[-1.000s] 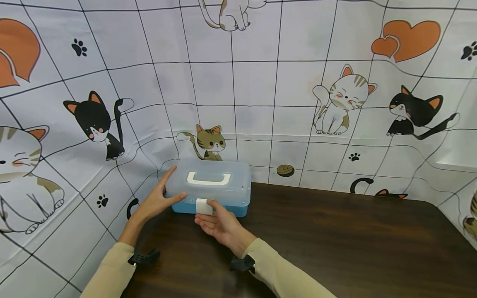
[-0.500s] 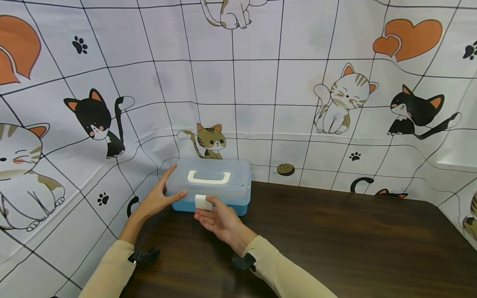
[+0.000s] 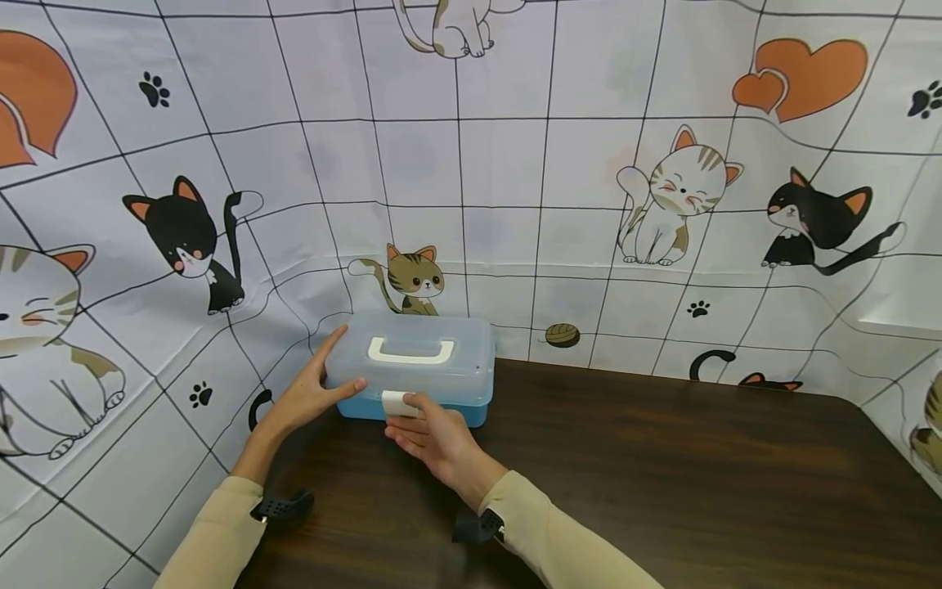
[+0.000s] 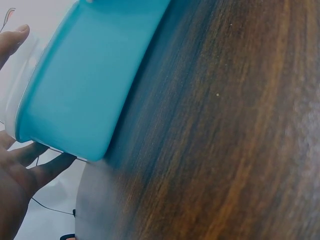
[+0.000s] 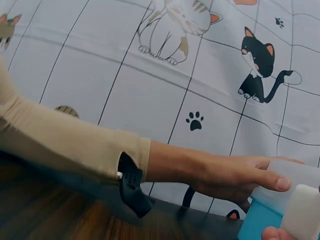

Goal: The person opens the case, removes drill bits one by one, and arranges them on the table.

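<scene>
A plastic storage box [image 3: 434, 378] with a clear lid, white carry handle [image 3: 410, 352] and light blue base stands at the table's back left, its lid down. My left hand [image 3: 302, 398] lies at the box's left end, fingers along that end and thumb toward the lid's front edge. In the left wrist view, straight fingers [image 4: 52, 170] touch the blue base's end. My right hand [image 3: 441, 442] pinches the white latch [image 3: 401, 404] at the box's front, thumb on top and fingers below. The right wrist view shows the latch [image 5: 302, 212] standing out from the box.
The dark wooden table [image 3: 648, 474] stretches out to the right of the box. A white wall covering [image 3: 500, 164] with printed cats and grid lines hangs close behind and left of the box. Black straps [image 3: 283, 505] sit at both wrists.
The white latch has tilted slightly outward in my right fingers and looks shorter from above. My left hand and the box have stayed in place.
</scene>
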The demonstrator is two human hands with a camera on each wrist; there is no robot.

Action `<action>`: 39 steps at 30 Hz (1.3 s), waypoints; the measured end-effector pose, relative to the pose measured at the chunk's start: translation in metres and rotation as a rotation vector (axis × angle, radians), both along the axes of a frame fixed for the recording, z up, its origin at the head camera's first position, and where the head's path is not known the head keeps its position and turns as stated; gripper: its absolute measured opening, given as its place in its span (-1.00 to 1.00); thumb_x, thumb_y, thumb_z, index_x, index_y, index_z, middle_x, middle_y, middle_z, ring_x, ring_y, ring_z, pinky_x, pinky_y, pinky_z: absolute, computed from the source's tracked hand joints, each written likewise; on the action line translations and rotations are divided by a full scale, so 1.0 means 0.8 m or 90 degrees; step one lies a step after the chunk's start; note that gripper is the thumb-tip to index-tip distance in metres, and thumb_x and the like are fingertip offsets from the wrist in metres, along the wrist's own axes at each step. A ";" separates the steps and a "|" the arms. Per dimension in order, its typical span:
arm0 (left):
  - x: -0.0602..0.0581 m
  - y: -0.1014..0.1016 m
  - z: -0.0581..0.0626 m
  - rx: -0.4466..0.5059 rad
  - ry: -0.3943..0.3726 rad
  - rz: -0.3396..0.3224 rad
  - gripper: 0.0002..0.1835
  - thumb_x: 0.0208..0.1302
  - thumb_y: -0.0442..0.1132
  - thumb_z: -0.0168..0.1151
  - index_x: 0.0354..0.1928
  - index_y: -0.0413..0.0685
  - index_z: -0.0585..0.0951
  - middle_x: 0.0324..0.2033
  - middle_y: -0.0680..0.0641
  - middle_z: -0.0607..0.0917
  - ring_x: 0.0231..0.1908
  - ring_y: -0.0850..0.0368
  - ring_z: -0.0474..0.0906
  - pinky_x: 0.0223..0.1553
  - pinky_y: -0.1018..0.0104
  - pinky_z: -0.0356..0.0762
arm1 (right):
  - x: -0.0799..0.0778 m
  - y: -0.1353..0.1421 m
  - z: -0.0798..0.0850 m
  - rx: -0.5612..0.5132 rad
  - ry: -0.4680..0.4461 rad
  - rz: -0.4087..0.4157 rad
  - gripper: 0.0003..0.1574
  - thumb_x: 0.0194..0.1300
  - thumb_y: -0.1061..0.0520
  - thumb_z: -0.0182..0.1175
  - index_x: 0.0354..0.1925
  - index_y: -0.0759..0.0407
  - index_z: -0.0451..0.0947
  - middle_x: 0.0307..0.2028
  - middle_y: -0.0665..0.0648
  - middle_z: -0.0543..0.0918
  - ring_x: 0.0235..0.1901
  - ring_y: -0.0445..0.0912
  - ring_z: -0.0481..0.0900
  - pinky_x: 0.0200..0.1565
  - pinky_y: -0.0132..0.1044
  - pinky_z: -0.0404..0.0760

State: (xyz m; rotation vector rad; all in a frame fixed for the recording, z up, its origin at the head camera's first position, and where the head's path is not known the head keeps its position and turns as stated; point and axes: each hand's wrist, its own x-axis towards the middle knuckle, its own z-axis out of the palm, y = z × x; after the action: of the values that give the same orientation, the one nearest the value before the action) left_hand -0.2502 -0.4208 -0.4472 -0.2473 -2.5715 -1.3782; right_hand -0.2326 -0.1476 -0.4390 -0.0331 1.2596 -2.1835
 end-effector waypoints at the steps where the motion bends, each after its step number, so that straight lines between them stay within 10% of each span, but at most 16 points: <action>1: 0.000 0.000 0.000 0.000 -0.001 0.000 0.09 0.28 0.04 0.45 0.64 0.45 -0.11 0.58 -0.09 -0.04 0.47 -0.27 0.04 0.27 -0.46 0.11 | 0.000 0.001 -0.001 0.008 0.011 0.000 -0.34 0.34 -0.06 0.36 0.18 0.38 0.52 0.02 0.44 0.66 0.00 0.19 0.70 0.08 -0.10 0.61; 15: -0.001 -0.002 -0.002 -0.031 0.000 0.015 0.10 0.26 0.08 0.46 0.64 0.46 -0.10 0.60 -0.02 -0.13 0.52 -0.27 -0.13 0.28 -0.52 -0.01 | 0.008 0.010 -0.009 0.085 0.150 -0.030 -0.57 0.31 0.12 0.41 0.03 0.40 0.66 -0.09 0.31 0.73 -0.07 0.12 0.73 0.11 -0.03 0.59; 24: -0.002 -0.002 -0.001 -0.036 0.003 0.019 0.10 0.25 0.09 0.46 0.63 0.53 -0.10 0.60 -0.01 -0.15 0.53 -0.27 -0.21 0.27 -0.55 -0.07 | 0.014 0.017 -0.014 0.149 0.211 -0.047 -0.20 0.24 0.16 0.46 0.34 0.44 0.42 -0.10 0.20 0.73 -0.09 0.04 0.72 0.07 -0.06 0.62; 39: -0.003 -0.002 -0.001 -0.045 0.003 0.015 0.11 0.26 0.08 0.45 0.65 0.41 -0.11 0.60 0.01 -0.18 0.54 -0.23 -0.25 0.27 -0.56 -0.10 | 0.018 0.026 -0.024 0.312 0.460 -0.061 -0.36 0.35 0.05 0.39 0.31 0.26 0.53 -0.02 0.14 0.64 -0.07 -0.05 0.64 -0.15 -0.23 0.66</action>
State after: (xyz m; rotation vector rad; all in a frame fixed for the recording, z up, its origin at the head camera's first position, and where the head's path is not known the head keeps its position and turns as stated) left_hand -0.2526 -0.4225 -0.4481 -0.2302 -2.6131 -1.2785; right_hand -0.2181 -0.1266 -0.4586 -0.6160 2.2008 -1.9301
